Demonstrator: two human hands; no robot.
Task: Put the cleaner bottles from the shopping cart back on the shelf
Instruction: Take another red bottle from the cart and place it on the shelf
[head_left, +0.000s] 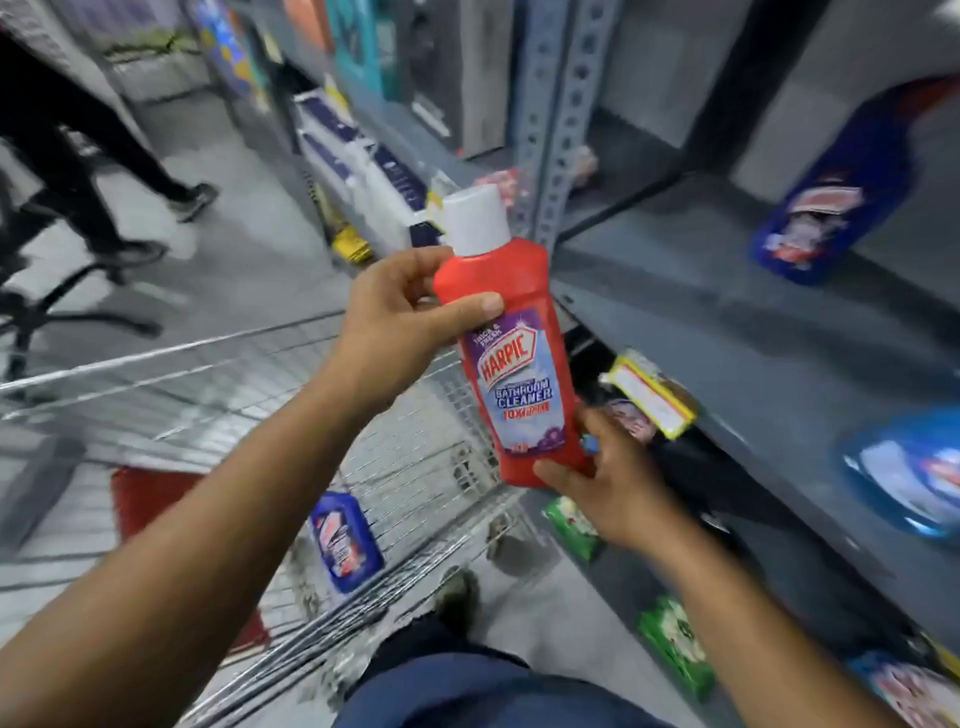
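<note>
A red Harpic bathroom cleaner bottle (511, 353) with a white cap is held upright above the cart's right edge. My left hand (400, 317) grips its upper body, thumb across the front. My right hand (602, 478) holds its bottom corner. In the wire shopping cart (218, 384) below lies a blue cleaner bottle (345, 540) beside a red object (150, 493). On the grey shelf (727, 322) to the right stand a blue cleaner bottle (831, 192) and another, blurred, blue bottle (904, 467) nearer to me.
A perforated shelf upright (550, 119) rises just behind the red bottle. Green packs (675, 649) and other goods sit on the lower shelf. Another person's legs (88, 156) and a chair base (62, 306) are in the aisle at the left.
</note>
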